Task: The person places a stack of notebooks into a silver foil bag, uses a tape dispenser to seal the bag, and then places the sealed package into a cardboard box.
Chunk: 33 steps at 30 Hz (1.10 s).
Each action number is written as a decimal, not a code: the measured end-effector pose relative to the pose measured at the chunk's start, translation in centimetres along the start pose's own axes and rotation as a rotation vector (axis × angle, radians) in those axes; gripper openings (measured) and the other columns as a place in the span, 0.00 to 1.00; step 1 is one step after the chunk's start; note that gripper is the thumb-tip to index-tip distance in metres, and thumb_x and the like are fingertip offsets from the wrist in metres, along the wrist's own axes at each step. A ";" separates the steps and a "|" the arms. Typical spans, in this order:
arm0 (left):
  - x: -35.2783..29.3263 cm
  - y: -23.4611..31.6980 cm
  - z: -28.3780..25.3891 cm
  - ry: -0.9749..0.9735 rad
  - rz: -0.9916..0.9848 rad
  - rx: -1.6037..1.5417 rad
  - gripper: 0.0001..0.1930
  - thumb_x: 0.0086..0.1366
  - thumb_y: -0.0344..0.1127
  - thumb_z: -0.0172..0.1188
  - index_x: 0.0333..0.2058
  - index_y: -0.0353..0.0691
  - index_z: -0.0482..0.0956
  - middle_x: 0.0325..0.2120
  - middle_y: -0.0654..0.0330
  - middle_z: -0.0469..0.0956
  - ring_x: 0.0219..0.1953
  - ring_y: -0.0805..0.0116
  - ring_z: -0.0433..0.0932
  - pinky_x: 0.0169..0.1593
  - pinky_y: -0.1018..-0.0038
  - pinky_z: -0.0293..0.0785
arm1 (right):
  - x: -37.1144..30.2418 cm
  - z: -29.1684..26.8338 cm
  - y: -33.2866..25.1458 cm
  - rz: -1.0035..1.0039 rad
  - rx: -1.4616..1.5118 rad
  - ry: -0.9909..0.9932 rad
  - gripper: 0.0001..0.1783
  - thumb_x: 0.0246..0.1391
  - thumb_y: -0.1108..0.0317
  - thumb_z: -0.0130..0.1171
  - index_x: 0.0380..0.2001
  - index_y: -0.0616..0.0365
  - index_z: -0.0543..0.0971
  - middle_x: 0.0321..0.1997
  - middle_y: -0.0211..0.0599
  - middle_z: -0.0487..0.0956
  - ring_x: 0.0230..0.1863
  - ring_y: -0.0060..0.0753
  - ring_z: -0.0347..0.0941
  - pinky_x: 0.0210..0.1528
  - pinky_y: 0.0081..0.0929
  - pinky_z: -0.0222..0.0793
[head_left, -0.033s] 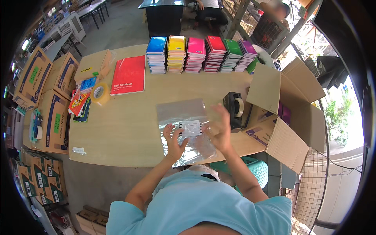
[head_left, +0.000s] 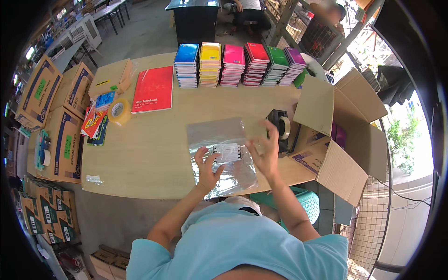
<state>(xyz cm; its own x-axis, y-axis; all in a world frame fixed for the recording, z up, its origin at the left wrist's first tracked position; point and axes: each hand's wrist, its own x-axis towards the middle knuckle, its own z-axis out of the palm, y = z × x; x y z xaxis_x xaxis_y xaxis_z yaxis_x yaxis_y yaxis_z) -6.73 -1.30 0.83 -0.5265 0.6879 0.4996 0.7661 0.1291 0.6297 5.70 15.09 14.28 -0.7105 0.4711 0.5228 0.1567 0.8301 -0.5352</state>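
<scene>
A clear plastic sheet or bag [head_left: 212,129] lies flat and shiny on the table in front of me. On its middle rests a small white rectangular bundle [head_left: 227,152] with black marks at both ends; its exact kind is too small to make out. My left hand [head_left: 207,171] touches the bundle's left end, fingers apart and curved over it. Raised just right of the bundle, my right hand [head_left: 266,156] has its fingers spread and holds nothing visible. Beyond that hand stands a black tape dispenser [head_left: 274,117] with a roll of tape.
Stacks of colored notebooks [head_left: 233,56] line the table's far edge beside a large red notebook [head_left: 154,88]. An open carton [head_left: 359,109] stands at right. To the left are a clear tape roll [head_left: 119,112], loose colorful packets [head_left: 93,122] and closed cartons [head_left: 60,144].
My right hand has shifted slightly to the right, its fingers turning and spreading apart. The left hand, plastic and bundle look almost the same.
</scene>
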 end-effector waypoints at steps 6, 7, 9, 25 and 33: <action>0.2 -0.3 0.9 0.075 -0.082 -0.411 0.46 0.49 0.24 0.73 0.61 0.42 0.51 0.61 0.49 0.44 0.63 0.51 0.56 0.64 0.54 0.64 | 2.6 1.8 1.9 0.132 -0.347 -0.269 0.19 0.31 0.66 0.76 0.32 0.51 0.83 0.64 0.51 0.65 0.67 0.61 0.57 0.65 0.53 0.56; -0.2 -0.1 1.0 0.084 -0.167 -0.469 0.46 0.49 0.24 0.72 0.61 0.42 0.50 0.61 0.49 0.44 0.63 0.51 0.55 0.64 0.53 0.64 | 2.9 0.5 1.6 0.120 -0.189 -0.172 0.17 0.33 0.66 0.75 0.31 0.51 0.83 0.65 0.49 0.64 0.69 0.61 0.55 0.66 0.59 0.53; -0.4 0.2 1.6 0.093 -0.252 -0.531 0.46 0.49 0.24 0.72 0.61 0.41 0.49 0.61 0.49 0.44 0.63 0.51 0.55 0.64 0.53 0.64 | 3.2 -1.3 0.0 0.106 -0.036 -0.076 0.15 0.34 0.65 0.74 0.31 0.51 0.83 0.66 0.47 0.64 0.70 0.60 0.52 0.67 0.64 0.50; 6.6 -2.3 -4.9 -0.492 0.562 0.042 0.33 0.51 0.49 0.69 0.56 0.48 0.74 0.55 0.60 0.68 0.59 0.58 0.67 0.61 0.54 0.61 | 3.7 -1.9 1.8 -0.300 -0.368 -0.849 0.14 0.41 0.71 0.65 0.36 0.48 0.83 0.40 0.24 0.80 0.40 0.38 0.79 0.39 0.38 0.74; 10.9 -2.7 -6.0 -0.942 0.792 0.053 0.51 0.45 0.57 0.71 0.68 0.63 0.56 0.67 0.60 0.55 0.68 0.56 0.57 0.69 0.42 0.51 | 6.1 1.1 3.9 -0.378 -0.284 -0.947 0.03 0.47 0.69 0.60 0.26 0.52 0.82 0.33 0.31 0.81 0.36 0.42 0.80 0.34 0.39 0.76</action>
<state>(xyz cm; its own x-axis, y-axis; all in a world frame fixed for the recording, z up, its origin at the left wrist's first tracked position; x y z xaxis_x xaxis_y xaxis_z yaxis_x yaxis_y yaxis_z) -16.79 1.60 8.13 0.5450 0.8331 0.0948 0.7782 -0.5447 0.3126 1.24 20.91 14.66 -0.9725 -0.1554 -0.1736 -0.1183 0.9711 -0.2071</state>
